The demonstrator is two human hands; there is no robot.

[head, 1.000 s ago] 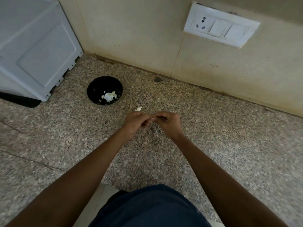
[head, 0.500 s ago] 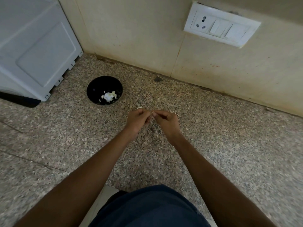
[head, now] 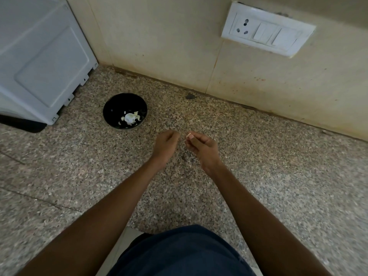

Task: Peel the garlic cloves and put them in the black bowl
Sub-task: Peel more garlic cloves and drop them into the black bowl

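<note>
Two hands hovered over the speckled granite counter (head: pixel 278 176), close together but apart, near its middle and a little in from the back edge. The right hand (head: pixel 203 147) pinched a small pale garlic clove (head: pixel 188 134) between thumb and fingertips, the clove poking out at the tip of the grip; how much skin it bore was too small to tell. The left hand (head: pixel 165 145) had its fingers curled inward just beside the right, and whether anything lay inside that curl could not be made out from the head view.

The black bowl (head: pixel 111 105) stood on the counter toward the back left, well apart from both hands, upright, with whitish garlic pieces (head: pixel 130 117) lying in its bottom. Just left of the bowl, a white appliance (head: pixel 39 56) filled the back left corner of the counter, its panelled side facing the bowl.

Along the counter's back edge rose a cream tiled wall (head: pixel 169 36), and on it, toward the right, sat a white switch plate (head: pixel 266 29) with a socket and switches. At the near edge, dark blue clothing (head: pixel 179 253) of the person showed between the forearms.
</note>
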